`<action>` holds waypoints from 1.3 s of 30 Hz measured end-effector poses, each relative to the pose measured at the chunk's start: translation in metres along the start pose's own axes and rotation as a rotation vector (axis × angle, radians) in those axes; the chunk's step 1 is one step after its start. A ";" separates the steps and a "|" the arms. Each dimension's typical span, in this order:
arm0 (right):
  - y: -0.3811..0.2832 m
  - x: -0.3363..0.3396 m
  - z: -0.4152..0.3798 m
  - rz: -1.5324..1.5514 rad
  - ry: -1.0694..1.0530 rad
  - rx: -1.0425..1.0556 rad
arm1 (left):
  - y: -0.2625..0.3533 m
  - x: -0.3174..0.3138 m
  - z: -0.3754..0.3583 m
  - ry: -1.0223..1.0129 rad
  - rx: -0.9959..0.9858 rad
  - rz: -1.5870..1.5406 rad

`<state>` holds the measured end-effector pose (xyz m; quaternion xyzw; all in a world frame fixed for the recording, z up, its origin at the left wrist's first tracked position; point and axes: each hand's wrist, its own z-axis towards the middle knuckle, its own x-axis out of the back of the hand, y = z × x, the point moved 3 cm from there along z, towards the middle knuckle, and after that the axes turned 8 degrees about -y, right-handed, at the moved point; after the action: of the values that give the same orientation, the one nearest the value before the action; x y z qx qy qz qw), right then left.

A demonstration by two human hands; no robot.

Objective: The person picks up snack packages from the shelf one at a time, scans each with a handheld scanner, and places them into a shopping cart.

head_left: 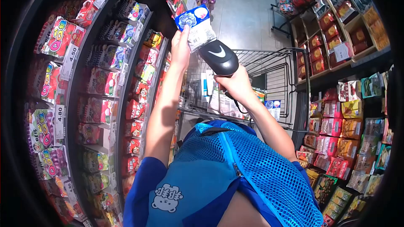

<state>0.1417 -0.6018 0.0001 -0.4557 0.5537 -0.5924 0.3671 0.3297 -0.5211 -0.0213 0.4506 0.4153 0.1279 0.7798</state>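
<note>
Ahead, floor point(246, 21) stretches past the cart's rim point(269, 51); left fingers point(185, 32) pinch a blue-and-white packet point(198, 27), right fingers point(226, 82) close round a scanner point(219, 59) (just beside it), shelves point(75, 101) crowding both sides.

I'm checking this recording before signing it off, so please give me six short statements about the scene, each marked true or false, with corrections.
1. The right hand holds a black scanner. True.
2. The left hand is empty. False: it holds a blue-and-white packet.
3. A wire cart stands in front of the person. True.
4. Nothing lies in the cart. False: there are goods in it.
5. Price tags show along the shelf on the person's left. True.
6. The person wears a yellow vest. False: the vest is blue.
</note>
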 end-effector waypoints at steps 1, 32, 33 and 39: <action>0.001 0.000 -0.001 0.001 0.011 -0.001 | -0.003 0.001 0.000 0.004 0.007 -0.008; 0.050 0.008 -0.037 0.060 -0.001 -0.076 | -0.047 -0.002 -0.135 -0.024 0.361 -0.383; 0.051 0.000 -0.036 0.093 -0.034 -0.048 | -0.038 -0.003 -0.146 0.027 0.328 -0.330; 0.071 -0.032 -0.031 0.242 -0.401 -0.128 | -0.029 0.052 -0.186 -0.102 0.580 0.115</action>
<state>0.1176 -0.5702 -0.0736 -0.5171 0.5567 -0.4054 0.5083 0.2148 -0.3962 -0.1188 0.6832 0.3686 0.0251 0.6299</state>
